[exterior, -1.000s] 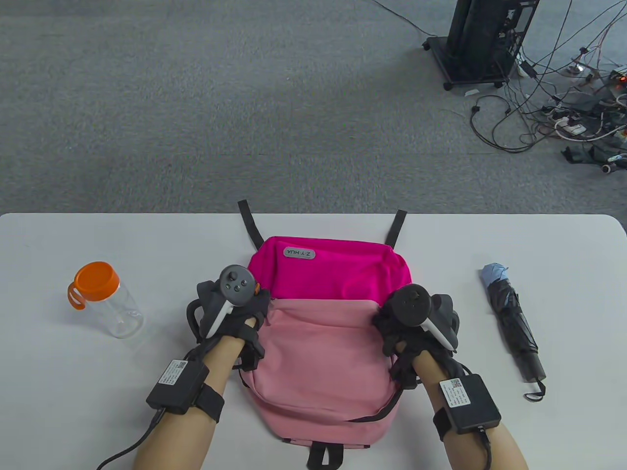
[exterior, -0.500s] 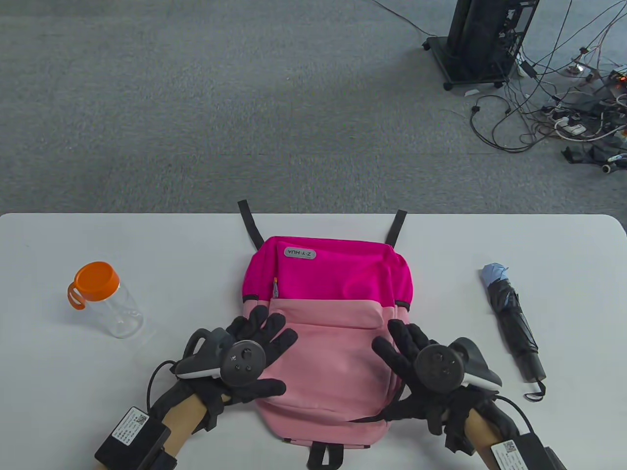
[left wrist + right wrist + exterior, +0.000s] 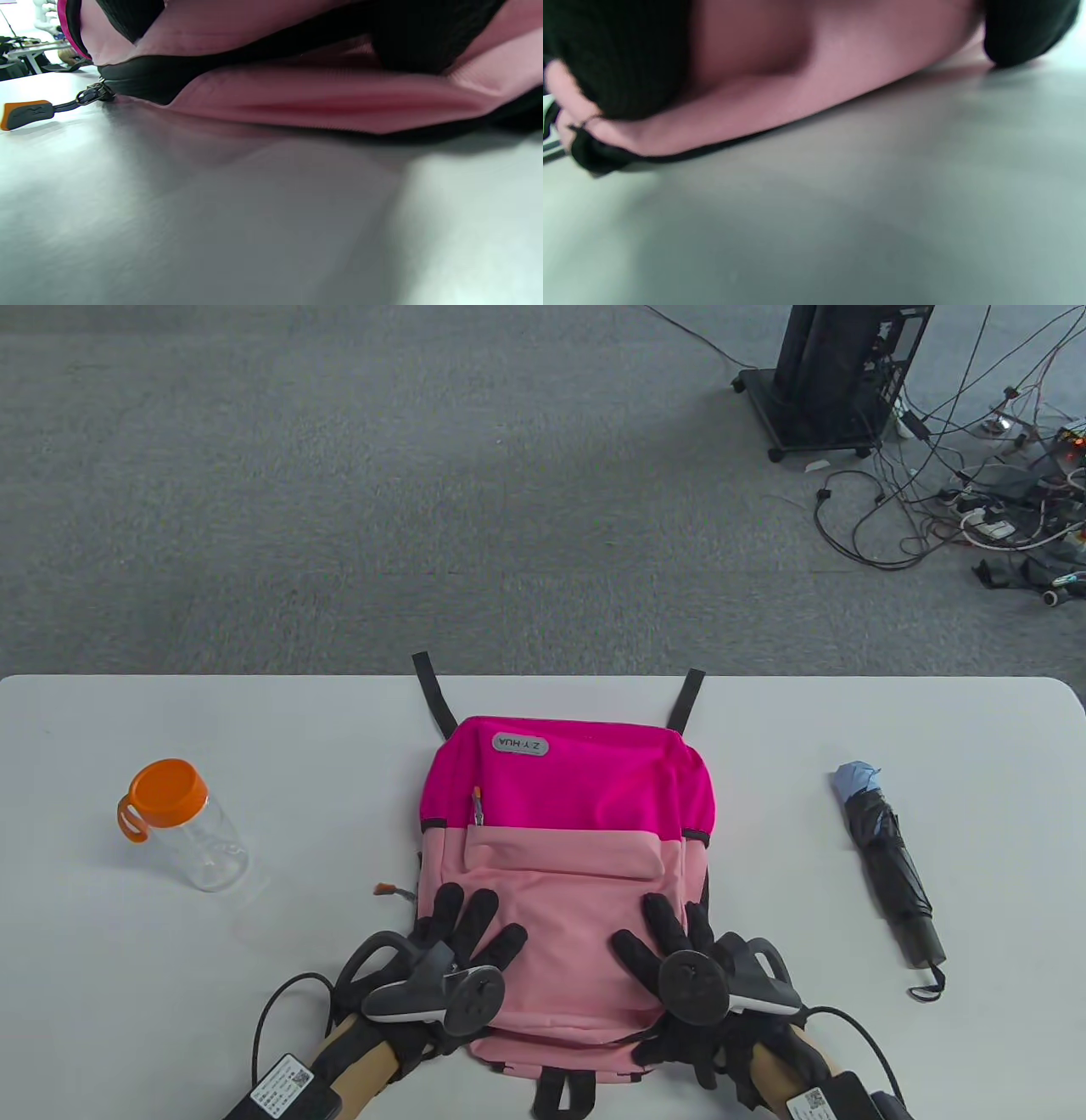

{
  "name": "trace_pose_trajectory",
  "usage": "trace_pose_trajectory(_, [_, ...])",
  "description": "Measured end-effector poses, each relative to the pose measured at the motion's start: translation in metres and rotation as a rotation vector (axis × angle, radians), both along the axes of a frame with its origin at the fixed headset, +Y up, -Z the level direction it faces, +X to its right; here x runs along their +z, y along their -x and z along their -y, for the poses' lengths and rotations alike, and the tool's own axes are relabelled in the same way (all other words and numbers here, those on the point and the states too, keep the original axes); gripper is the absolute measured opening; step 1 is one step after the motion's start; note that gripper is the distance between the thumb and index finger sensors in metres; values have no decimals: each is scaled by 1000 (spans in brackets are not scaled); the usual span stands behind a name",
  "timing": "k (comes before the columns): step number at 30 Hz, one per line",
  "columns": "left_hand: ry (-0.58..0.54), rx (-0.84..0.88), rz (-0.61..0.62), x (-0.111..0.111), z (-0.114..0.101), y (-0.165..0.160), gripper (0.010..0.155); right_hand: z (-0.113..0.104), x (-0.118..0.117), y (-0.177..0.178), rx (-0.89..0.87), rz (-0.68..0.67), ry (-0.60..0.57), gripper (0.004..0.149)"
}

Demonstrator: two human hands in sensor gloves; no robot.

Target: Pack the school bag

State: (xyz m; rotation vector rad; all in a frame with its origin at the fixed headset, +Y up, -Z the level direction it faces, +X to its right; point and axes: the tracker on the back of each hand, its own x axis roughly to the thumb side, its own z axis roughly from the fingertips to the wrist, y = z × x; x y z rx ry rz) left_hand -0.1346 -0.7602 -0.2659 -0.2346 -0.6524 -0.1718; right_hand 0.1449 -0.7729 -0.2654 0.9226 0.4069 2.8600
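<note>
Two gloved hands lie flat on a two-tone pink fabric backpack (image 3: 564, 882) at the centre of the white desk (image 3: 976, 729), palms down and fingers spread. The left hand (image 3: 462, 950) presses the pale pink panel near the bag's 7 o'clock corner; the right hand (image 3: 679, 954) presses near 5 o'clock. Neither has hold of anything.

Packing appears not yet begun — both loose items sit outside the bag. One clear plastic bottle with an orange lid (image 3: 182, 827) lies well apart at the bag's 9 o'clock. One folded dark umbrella with a blue tip (image 3: 891, 874) lies well apart at 3 o'clock. An orange-tipped zipper pull (image 3: 386, 889) rests on the desk just beside the bag's left edge, and a second small pull (image 3: 478, 806) shows on the front pocket seam. Whether the main compartment is unzipped cannot be told from these views.

Count: one backpack, one bottle, one umbrella, two hands. By this reckoning, opening the bag and loading both items remain to be done — the flat press looks like smoothing or steadying the bag first.
</note>
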Motion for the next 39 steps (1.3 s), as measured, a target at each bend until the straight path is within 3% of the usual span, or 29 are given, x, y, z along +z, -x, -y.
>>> trace_pose_trajectory(2, [-25, -6, 9, 3, 0, -3, 90, -1, 1, 2, 24, -1, -11, 105])
trace_pose_trajectory(4, [-174, -12, 50, 9, -2, -6, 79, -2, 1, 3, 8, -5, -13, 104])
trace_pose_trajectory(10, [-171, 22, 14, 13, 2, -4, 71, -5, 2, 7, 60, -10, -10, 106])
trace_pose_trajectory(18, [-120, 85, -5, 8, -7, -2, 65, -10, 3, 11, 36, -7, -61, 80])
trace_pose_trajectory(24, [-66, 94, -24, 6, -18, -2, 64, -20, 6, 8, 15, -30, -55, 73])
trace_pose_trajectory(27, [34, 220, -68, 0, -38, 4, 63, -49, -2, -2, -100, 5, 71, 70])
trace_pose_trajectory(32, [100, 276, -81, -2, -88, 6, 64, -104, -16, -11, -137, 4, 102, 69])
trace_pose_trajectory(35, [13, 373, -106, -8, -150, 7, 64, -160, -34, -31, -356, 95, 115, 66])
trace_pose_trajectory(39, [-64, 571, -191, -23, -222, 9, 61, -222, -42, -63, -678, 254, -83, 77])
